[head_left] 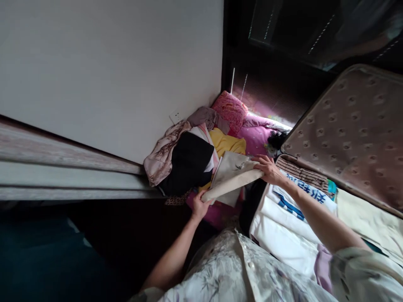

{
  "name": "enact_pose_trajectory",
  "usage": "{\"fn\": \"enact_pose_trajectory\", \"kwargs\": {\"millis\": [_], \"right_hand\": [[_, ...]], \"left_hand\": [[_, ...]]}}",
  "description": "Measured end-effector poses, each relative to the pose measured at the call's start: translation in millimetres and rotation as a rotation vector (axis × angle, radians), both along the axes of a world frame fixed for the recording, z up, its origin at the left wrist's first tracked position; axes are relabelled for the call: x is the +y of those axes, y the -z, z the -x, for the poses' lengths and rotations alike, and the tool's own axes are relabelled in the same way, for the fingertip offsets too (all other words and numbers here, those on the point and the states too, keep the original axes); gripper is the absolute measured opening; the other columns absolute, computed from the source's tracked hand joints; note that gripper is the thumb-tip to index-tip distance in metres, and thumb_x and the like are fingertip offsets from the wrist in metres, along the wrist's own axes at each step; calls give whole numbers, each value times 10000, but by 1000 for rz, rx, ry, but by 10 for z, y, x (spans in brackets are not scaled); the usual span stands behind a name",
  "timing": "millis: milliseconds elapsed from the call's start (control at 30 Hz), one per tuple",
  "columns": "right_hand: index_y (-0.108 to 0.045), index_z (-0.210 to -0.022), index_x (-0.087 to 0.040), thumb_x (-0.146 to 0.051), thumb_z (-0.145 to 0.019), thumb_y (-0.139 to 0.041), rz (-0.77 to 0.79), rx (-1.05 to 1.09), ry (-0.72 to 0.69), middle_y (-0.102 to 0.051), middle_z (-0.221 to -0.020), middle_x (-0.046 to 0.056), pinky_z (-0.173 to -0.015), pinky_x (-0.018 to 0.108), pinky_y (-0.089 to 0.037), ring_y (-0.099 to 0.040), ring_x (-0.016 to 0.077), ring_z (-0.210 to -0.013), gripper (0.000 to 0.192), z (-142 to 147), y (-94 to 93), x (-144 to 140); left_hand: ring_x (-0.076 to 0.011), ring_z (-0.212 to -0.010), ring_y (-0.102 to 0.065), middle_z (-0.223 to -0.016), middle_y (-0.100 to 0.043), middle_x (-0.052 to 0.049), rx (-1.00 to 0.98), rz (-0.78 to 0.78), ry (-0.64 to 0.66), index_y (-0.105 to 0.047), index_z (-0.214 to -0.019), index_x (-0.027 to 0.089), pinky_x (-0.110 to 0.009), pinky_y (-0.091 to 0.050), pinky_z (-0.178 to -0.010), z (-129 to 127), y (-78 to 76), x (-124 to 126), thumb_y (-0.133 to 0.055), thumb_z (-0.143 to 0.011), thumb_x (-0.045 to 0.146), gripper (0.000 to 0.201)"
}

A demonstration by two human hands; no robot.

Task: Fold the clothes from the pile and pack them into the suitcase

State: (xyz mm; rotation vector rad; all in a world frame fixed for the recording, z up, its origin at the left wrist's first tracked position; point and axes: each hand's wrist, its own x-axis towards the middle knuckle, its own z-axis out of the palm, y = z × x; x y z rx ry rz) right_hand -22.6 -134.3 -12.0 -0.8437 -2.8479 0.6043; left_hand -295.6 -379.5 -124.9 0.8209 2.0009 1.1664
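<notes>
A folded beige cloth (pixel 231 178) with a faint leaf print was held between the two hands, above a heap of clothes in the corner of the room. The left hand (pixel 200 205) was closed on the lower, near end of the cloth, with the thumb laid over the rolled edge and the fingers hidden beneath it. The right hand (pixel 268 168) was placed at the far upper end, its fingers curled over the edge, so the cloth was stretched in a slanted line from one hand to the other (the left end lower, the right end higher). Just behind the cloth a black garment (pixel 189 163) was seen, and beside it a yellow garment (pixel 227 143) was partly covered. A pale pinkish cloth (pixel 162 155) with a dark pattern was draped against the white wall (pixel 110 71), and a red patterned cushion (pixel 230 109) was lying further back on a pink sheet (pixel 256 138). Under the right forearm a white cloth with blue characters (pixel 292 209) was spread, touching a striped fabric (pixel 304 173). A quilted brown mattress (pixel 355 130) was leaning at the right side. The floral sleeves of the person were visible at the lower edge.
</notes>
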Motion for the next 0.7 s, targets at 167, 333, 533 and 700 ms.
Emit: {"fn": "enact_pose_trajectory", "kwargs": {"millis": [167, 333, 533, 700], "right_hand": [[-703, -984, -187, -274, -840, -594, 246, 191, 211, -716, -910, 78, -832, 348, -483, -647, 228, -875, 201, -874, -465, -582], [-676, -930, -176, -465, -797, -698, 688, 220, 478, -682, -799, 39, -641, 273, -494, -615, 193, -733, 318, -1930, -817, -1024], [-717, -924, -146, -510, -685, -762, 946, 155, 675, -732, -928, 79, -757, 325, -536, -654, 243, -848, 438, -2801, -583, -1383], [-731, -873, -153, -414, -636, -740, 967, 32, 631, -731, -873, 53, -727, 308, -508, -639, 234, -805, 352, -3253, -167, -1970]], "left_hand": [[-185, -779, -671, -823, -727, 4, 72, -176, 163, -685, -855, 209, -249, -521, -732, -29, -744, 92, -717, -638, 265, 226], [-149, -717, -606, -780, -669, 11, 2, -194, 452, -656, -890, 189, -214, -479, -665, -584, -1327, 380, -727, -758, 392, 253], [-142, -703, -573, -722, -624, 26, -17, -25, 856, -630, -792, 166, -221, -445, -651, -1575, -1101, 916, -730, -703, 272, 171], [-162, -750, -600, -758, -658, 9, 108, 16, 1154, -677, -830, 161, -243, -445, -703, -2166, -727, 798, -733, -679, 196, 164]]}}
